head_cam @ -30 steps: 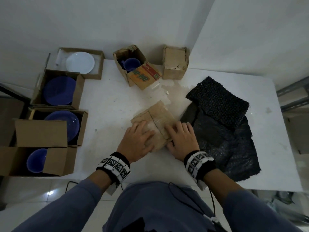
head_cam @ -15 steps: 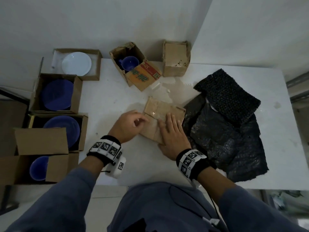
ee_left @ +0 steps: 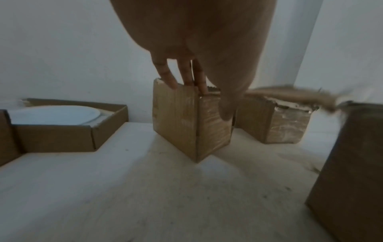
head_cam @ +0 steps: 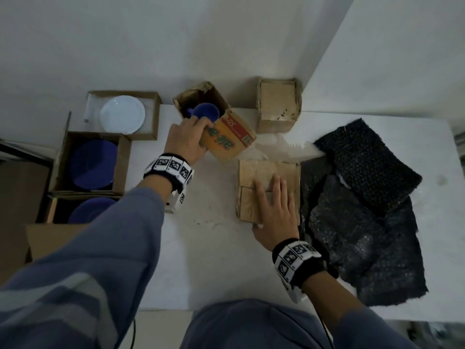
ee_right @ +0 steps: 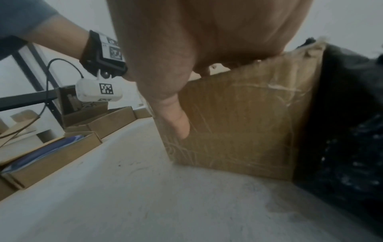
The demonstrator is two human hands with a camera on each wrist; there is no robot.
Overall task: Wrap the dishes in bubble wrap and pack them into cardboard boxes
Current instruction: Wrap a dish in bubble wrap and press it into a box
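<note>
The left hand [head_cam: 187, 143] grips the near rim of an open brown cardboard box with an orange printed flap [head_cam: 221, 127]: its fingers [ee_left: 186, 77] hook over the top edge while the thumb presses the outer side wall, as the left wrist view shows. Inside that box sits a dark blue cup [head_cam: 205, 114]. The box stands near the far edge of the white table [head_cam: 201, 248], left of the middle.

The right hand [head_cam: 275, 212] lies flat on the closed brown cardboard box [head_cam: 266, 172] in the middle of the table, fingers straight and slightly spread on the top flaps, thumb pressed against the near side wall. That box touches a pile of black bubble wrap [head_cam: 364, 222] spread over the right half of the table, reaching to its near edge.

A second closed brown cardboard box [head_cam: 278, 105] stands at the far edge, by the wall corner, just right of the open box.

Off the left edge of the table stand more open cardboard boxes: a shallow one with a white round plate [head_cam: 122, 117], beside it one holding a dark blue plate [head_cam: 93, 163], and nearer still another with a blue plate [head_cam: 90, 210], partly hidden by the blue-grey sleeve [head_cam: 100, 260]. Both wrists carry black bands with square black-and-white markers [head_cam: 171, 167].
</note>
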